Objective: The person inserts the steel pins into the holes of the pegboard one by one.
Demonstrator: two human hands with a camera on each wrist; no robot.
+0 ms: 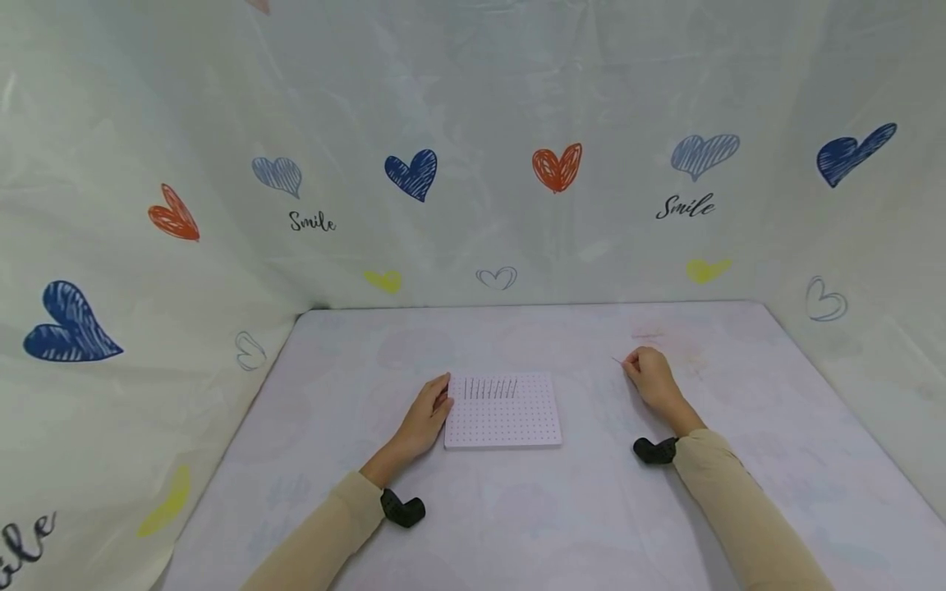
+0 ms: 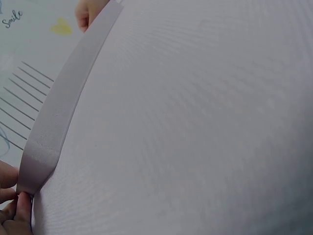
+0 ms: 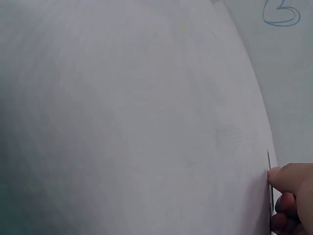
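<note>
A white perforated board sits on the table, with a row of several thin metal pins standing upright in its far holes. My left hand holds the board's left edge; in the left wrist view its fingers grip the corner. To the right of the board, my right hand pinches one thin metal pin between thumb and fingertips, its end sticking out to the left in the head view. Just beyond that hand, some thin loose pins lie on the table.
The pale table meets a white curtain printed with hearts and "Smile" at the back and sides. Each wrist carries a black strapped-on device, the left and the right, jutting inward over the table.
</note>
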